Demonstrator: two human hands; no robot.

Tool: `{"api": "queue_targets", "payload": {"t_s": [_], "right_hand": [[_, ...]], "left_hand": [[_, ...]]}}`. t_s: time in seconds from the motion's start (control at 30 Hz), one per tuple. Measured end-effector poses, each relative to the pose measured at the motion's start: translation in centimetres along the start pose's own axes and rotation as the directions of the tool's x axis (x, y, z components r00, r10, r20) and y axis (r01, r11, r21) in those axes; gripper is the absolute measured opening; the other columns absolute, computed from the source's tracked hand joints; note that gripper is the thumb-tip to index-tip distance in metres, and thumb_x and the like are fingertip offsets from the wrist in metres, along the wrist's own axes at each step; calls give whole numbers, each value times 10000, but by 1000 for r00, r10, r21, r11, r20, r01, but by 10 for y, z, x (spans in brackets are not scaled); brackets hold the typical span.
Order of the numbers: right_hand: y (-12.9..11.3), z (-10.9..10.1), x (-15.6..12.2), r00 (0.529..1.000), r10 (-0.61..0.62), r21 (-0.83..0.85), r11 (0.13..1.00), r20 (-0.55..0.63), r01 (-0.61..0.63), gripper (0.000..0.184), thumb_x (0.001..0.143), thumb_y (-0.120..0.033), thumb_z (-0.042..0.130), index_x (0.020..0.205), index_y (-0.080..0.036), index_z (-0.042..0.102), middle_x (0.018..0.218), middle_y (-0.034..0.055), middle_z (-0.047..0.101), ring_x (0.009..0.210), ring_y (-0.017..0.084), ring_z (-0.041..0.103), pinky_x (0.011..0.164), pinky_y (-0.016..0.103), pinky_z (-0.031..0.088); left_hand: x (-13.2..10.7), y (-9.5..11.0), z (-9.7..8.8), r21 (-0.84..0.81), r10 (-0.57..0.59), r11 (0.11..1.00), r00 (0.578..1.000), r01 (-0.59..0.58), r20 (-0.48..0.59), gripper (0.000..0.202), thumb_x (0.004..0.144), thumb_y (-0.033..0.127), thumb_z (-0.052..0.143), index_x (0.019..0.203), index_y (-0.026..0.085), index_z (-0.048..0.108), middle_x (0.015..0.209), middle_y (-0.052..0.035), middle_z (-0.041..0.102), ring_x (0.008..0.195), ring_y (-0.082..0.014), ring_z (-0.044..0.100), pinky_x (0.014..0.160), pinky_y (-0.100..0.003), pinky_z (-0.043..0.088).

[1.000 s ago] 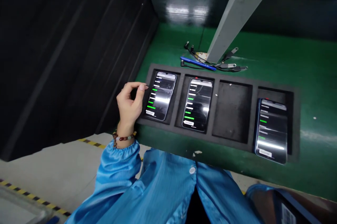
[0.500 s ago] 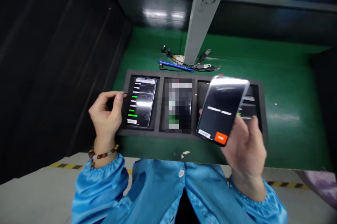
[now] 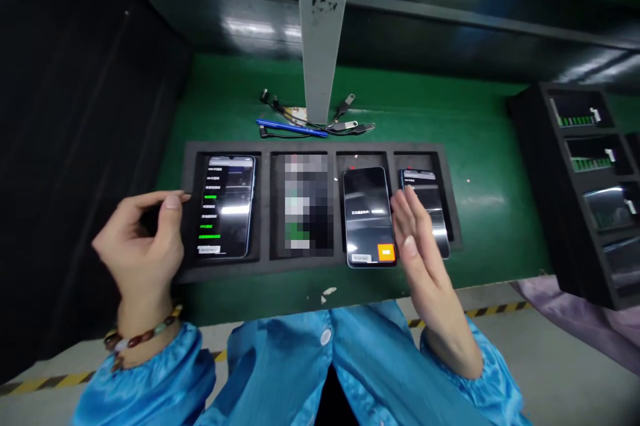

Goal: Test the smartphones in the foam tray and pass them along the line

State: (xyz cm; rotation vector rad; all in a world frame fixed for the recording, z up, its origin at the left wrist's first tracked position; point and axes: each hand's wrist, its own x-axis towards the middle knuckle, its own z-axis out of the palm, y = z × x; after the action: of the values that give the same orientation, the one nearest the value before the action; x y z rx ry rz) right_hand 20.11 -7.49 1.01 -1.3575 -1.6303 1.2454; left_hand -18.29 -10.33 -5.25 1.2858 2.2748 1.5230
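Note:
A black foam tray (image 3: 265, 206) with several slots lies before me, holding phones. My left hand (image 3: 143, 233) is closed in a pinch at the tray's left edge, beside a phone (image 3: 227, 209) with white and green text lines; whatever its fingertips hold is too small to make out. The second slot holds a blurred-out screen (image 3: 307, 206). In the third slot rests a phone (image 3: 369, 219) with an orange button, its lower end over the slot's front rim. My right hand (image 3: 420, 246), fingers stretched, is at its right side, partly covering the rightmost phone (image 3: 425, 199).
Behind the tray lie a blue pen (image 3: 293, 128) and several short black cables (image 3: 345, 125), near a grey post (image 3: 325, 46). At right, another black tray (image 3: 575, 186) with lit phones stands tilted, a purple sleeve (image 3: 575, 313) below it. A dark partition (image 3: 90, 113) borders the left.
The phone from my right hand now lies in the third slot, and that hand's fingers have straightened beside it. The view has shifted right, showing the second tray. My left hand keeps its pinch.

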Motion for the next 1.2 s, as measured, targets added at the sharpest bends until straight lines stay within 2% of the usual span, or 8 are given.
{"api": "queue_targets", "payload": {"t_s": [0.17, 0.23, 0.33, 0.43, 0.67, 0.87, 1.03, 1.2], "right_hand": [[8, -42, -3, 914, -159, -213, 974, -373, 82, 557, 1116, -490, 618, 1653, -383, 514, 1726, 68, 480, 1652, 360, 425, 1381, 698, 349], [25, -61, -9, 891, -138, -328, 945, -432, -12, 628, 1063, -507, 707, 1643, -349, 526, 1660, 116, 505, 1589, 392, 483, 1304, 725, 434], [48, -74, -22, 934, -139, -454, 890, -329, -27, 914, 926, -564, 860, 1702, -326, 440, 1629, 171, 475, 1559, 453, 465, 1170, 756, 537], [61, -70, -32, 955, -213, -576, 816, -205, 58, 1093, 849, -588, 928, 1745, -307, 369, 1634, 200, 445, 1547, 485, 436, 1159, 795, 523], [70, -72, -30, 957, -249, -584, 803, -149, 118, 1049, 887, -505, 910, 1755, -309, 353, 1631, 195, 429, 1538, 470, 449, 1183, 801, 524], [62, -73, -31, 952, -237, -540, 836, -193, 99, 958, 921, -428, 870, 1734, -347, 370, 1612, 167, 425, 1550, 433, 465, 1205, 743, 557], [65, -79, -30, 941, -239, -519, 851, -241, 83, 907, 910, -479, 898, 1688, -358, 448, 1628, 156, 444, 1559, 437, 466, 1243, 761, 506], [99, -88, -14, 891, -180, -175, 978, -417, 116, 655, 1002, -574, 769, 1564, -286, 599, 1586, 158, 545, 1568, 406, 501, 1302, 734, 428]], "left_hand": [[-21, 59, -5, -168, -93, 982, 995, 85, -38, 142, 928, 411, 846, 1053, 344, 863, 1086, -34, 814, 1139, -335, 766, 1216, -643, 554], [-30, 85, -8, -397, -206, 882, 965, 254, 161, 149, 929, 478, 827, 1055, 405, 860, 1191, -33, 806, 1270, -364, 734, 1239, -669, 558], [-35, 107, -4, -439, -221, 741, 802, 508, 556, 372, 916, 691, 781, 1165, 423, 846, 1409, -65, 760, 1495, -410, 612, 1236, -683, 575], [-32, 112, 8, -371, -215, 718, 696, 588, 685, 504, 903, 789, 746, 1237, 418, 817, 1546, -69, 696, 1602, -391, 514, 1278, -675, 523], [-24, 121, 37, -228, -244, 785, 626, 576, 741, 499, 967, 754, 695, 1283, 382, 799, 1626, -78, 638, 1632, -381, 470, 1319, -671, 445], [-12, 118, 43, -231, -214, 769, 581, 595, 785, 435, 1042, 701, 596, 1184, 367, 836, 1483, -97, 724, 1499, -356, 608, 1178, -567, 611], [3, 118, 47, -178, -328, 711, 544, 680, 772, 448, 1015, 704, 612, 1095, 339, 859, 1387, -112, 761, 1411, -375, 648, 1111, -597, 643], [8, 123, 49, -208, -481, 589, 546, 781, 686, 352, 969, 636, 702, 1024, 315, 837, 1311, -101, 750, 1206, -312, 686, 1077, -633, 648]]}}
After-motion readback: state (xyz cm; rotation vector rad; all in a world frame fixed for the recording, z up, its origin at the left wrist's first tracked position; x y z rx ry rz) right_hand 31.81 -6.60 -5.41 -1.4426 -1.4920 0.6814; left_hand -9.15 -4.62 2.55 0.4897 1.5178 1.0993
